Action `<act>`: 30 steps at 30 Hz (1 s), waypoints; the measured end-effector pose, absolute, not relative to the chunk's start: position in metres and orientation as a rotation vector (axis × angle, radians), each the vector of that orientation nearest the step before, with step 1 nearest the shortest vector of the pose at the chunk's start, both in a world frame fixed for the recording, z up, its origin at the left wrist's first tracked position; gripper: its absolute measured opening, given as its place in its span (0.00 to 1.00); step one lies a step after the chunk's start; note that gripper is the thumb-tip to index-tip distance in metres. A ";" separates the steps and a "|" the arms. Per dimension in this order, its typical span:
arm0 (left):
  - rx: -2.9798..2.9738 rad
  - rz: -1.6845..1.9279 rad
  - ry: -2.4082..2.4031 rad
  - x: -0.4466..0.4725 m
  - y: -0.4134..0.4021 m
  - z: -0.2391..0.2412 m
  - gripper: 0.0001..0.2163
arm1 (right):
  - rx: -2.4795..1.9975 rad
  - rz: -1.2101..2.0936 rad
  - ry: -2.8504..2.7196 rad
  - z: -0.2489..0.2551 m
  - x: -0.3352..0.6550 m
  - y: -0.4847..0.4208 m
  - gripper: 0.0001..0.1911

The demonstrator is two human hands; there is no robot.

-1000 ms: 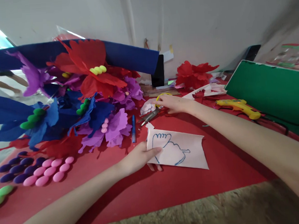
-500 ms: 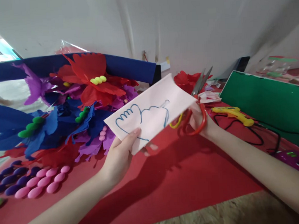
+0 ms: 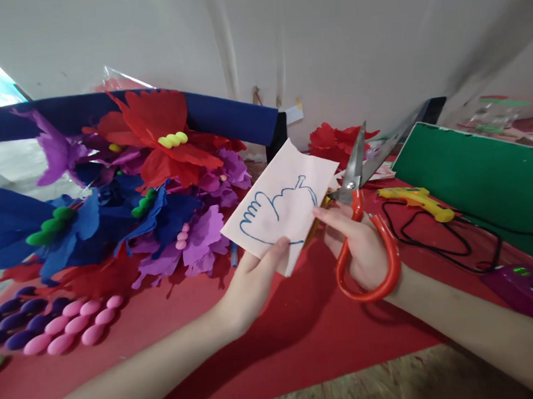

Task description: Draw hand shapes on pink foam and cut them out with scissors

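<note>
My left hand (image 3: 248,282) pinches the lower edge of a pale pink paper sheet (image 3: 281,206) with a blue outline drawn on it, held tilted in the air above the red mat (image 3: 279,337). My right hand (image 3: 362,245) grips red-handled scissors (image 3: 362,218) through the loops. The scissors' blades are spread open and point up and away, just to the right of the sheet's edge.
A pile of red, blue and purple paper flowers (image 3: 148,188) fills the left side, with pink and purple foam pieces (image 3: 70,323) in front. A yellow glue gun (image 3: 415,199) with a black cord, a green board (image 3: 477,180) and a purple device (image 3: 520,286) lie at the right.
My left hand lifted the paper off the mat. My right hand picked up the scissors from the far side, brought them beside the sheet and spread the blades.
</note>
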State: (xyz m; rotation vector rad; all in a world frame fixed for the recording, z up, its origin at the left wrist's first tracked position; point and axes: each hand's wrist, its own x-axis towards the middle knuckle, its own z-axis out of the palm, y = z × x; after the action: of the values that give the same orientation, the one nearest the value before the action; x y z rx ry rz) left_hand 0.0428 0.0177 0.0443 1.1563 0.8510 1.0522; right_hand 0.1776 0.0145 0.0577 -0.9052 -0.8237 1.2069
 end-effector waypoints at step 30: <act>1.064 1.195 1.035 0.022 0.036 0.093 0.08 | -1.103 1.493 -1.457 0.054 0.193 -0.002 0.21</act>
State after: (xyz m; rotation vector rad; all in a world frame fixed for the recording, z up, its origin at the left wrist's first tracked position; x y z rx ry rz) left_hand 0.0223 0.0363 0.0926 1.0636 1.0347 1.1952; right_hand 0.1927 -0.0017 0.0538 -1.1026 -1.4569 1.4930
